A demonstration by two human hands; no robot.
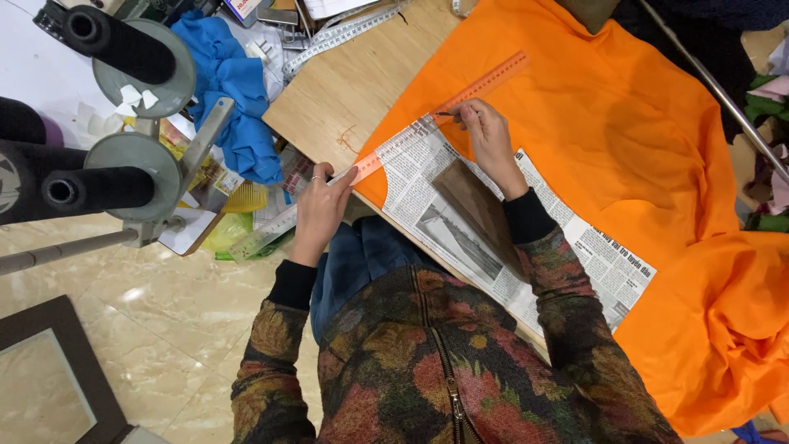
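While the left hand point(322, 210) presses flat the transparent ruler point(386, 152) across the newspaper pattern point(493, 238) on orange fabric point(608, 131), the right hand point(485, 136) grips a pencil point(445, 113), marking; cutting seems not begun.

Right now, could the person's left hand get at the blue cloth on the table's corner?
Probably yes. The left hand presses on the long ruler, and the blue cloth lies close beside it with nothing between. It would have to let go of the ruler first.

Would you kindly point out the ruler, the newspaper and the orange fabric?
ruler point(493, 80), head view, its clear upper stretch over the fabric.
newspaper point(612, 263), head view, its printed right end.
orange fabric point(625, 123), head view, flat middle area.
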